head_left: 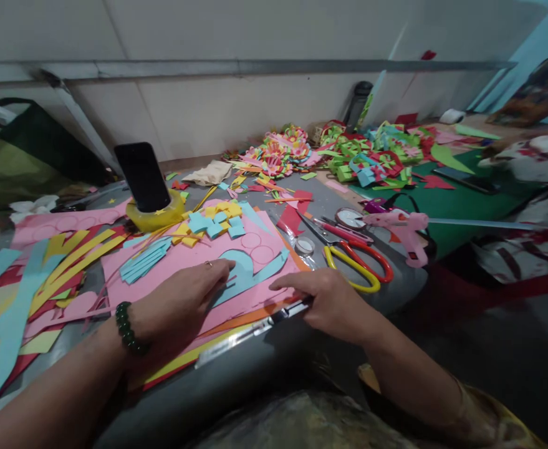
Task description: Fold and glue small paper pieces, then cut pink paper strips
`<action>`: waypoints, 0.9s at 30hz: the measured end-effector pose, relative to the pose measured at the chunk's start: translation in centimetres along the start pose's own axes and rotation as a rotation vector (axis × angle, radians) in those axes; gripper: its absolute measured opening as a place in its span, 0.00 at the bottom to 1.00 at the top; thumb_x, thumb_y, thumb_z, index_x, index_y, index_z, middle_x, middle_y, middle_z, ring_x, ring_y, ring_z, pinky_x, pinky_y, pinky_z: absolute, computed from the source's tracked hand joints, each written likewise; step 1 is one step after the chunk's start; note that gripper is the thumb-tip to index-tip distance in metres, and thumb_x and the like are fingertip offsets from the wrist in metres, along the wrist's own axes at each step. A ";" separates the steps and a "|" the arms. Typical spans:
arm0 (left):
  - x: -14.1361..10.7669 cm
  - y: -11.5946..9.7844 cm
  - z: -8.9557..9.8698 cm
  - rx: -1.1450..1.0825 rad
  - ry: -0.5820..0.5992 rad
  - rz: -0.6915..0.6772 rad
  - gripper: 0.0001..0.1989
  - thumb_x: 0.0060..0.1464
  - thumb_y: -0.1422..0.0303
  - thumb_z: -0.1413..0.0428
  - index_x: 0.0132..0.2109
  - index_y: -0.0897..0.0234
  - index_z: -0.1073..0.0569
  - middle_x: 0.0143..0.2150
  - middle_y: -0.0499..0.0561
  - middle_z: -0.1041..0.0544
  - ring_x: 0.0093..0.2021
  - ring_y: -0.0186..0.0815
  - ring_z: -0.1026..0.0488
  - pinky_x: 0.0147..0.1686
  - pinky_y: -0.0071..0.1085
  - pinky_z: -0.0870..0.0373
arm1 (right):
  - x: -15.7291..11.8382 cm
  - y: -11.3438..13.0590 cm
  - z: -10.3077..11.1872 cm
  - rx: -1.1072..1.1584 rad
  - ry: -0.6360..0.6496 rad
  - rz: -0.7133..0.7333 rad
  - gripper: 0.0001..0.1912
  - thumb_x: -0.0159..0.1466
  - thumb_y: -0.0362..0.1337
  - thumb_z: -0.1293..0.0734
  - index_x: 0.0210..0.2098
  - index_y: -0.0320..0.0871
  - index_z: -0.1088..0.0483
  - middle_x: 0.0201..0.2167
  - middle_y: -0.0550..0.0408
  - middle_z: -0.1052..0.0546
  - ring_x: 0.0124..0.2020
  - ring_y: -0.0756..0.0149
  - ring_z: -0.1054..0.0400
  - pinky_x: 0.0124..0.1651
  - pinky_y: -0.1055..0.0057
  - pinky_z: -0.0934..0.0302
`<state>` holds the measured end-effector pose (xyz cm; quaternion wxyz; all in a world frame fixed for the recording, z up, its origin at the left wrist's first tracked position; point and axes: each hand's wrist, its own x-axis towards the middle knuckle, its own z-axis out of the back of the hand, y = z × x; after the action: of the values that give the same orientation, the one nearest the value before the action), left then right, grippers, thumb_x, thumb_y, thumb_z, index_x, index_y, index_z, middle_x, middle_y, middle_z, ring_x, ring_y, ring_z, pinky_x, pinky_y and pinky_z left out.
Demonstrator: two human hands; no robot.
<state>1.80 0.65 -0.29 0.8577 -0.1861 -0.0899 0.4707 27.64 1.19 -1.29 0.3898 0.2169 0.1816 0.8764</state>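
Observation:
My left hand (189,290), with a dark green bead bracelet at the wrist, presses on a blue curved paper piece (243,274) that lies on pink sheets (138,271). In my right hand (327,299) is a slim cutter-like tool (255,330), its long, pale end pointing left along the front edge of the stack; the index finger stretches over the pink paper. Orange, yellow and red sheets show under the pink. Small blue squares (215,224) and yellow squares (231,212) sit behind my hands, beside a bundle of blue strips (145,260).
Scissors with red and yellow handles (351,271) and a pink glue gun (402,227) lie at the right. A phone (143,178) stands on a yellow tape roll (156,215). Paper curls (280,149) are heaped at the back. Another person's sleeve (530,159) is at far right.

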 end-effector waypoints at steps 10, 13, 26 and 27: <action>-2.4 0.4 2.9 -0.046 -0.124 0.109 0.14 0.62 0.59 0.59 0.45 0.59 0.33 0.53 0.53 0.27 0.52 0.39 0.31 0.50 0.35 0.36 | 1.8 -0.1 -0.6 -0.172 0.093 -0.107 0.14 0.55 0.45 0.28 0.41 0.53 0.23 0.36 0.60 0.19 0.34 0.65 0.25 0.33 0.74 0.41; -4.6 -0.4 4.1 -0.026 -0.326 0.377 0.14 0.61 0.57 0.58 0.43 0.58 0.34 0.51 0.51 0.25 0.48 0.41 0.29 0.44 0.35 0.34 | 3.0 -0.2 -1.0 -0.223 0.080 -0.112 0.13 0.55 0.44 0.29 0.41 0.53 0.23 0.36 0.58 0.19 0.34 0.64 0.26 0.31 0.74 0.43; -3.2 -5.8 -1.8 -0.079 -0.158 0.297 0.08 0.58 0.70 0.54 0.36 0.59 0.31 0.33 0.48 0.24 0.32 0.36 0.28 0.30 0.30 0.36 | 0.3 0.3 0.2 0.362 -0.289 -0.290 0.18 0.60 0.50 0.35 0.32 0.41 0.26 0.21 0.60 0.32 0.22 0.72 0.39 0.23 0.75 0.47; -2.5 -6.1 -2.3 -0.047 -0.168 0.277 0.08 0.58 0.72 0.54 0.36 0.60 0.30 0.35 0.49 0.24 0.34 0.37 0.28 0.31 0.31 0.35 | -0.4 0.3 0.4 0.339 -0.252 -0.307 0.17 0.58 0.50 0.33 0.33 0.42 0.26 0.20 0.61 0.33 0.21 0.72 0.40 0.22 0.75 0.48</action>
<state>5.92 -4.97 0.09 0.7694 -0.1767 -0.1458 0.5963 27.90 0.73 -0.93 0.4958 0.3562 0.3065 0.7303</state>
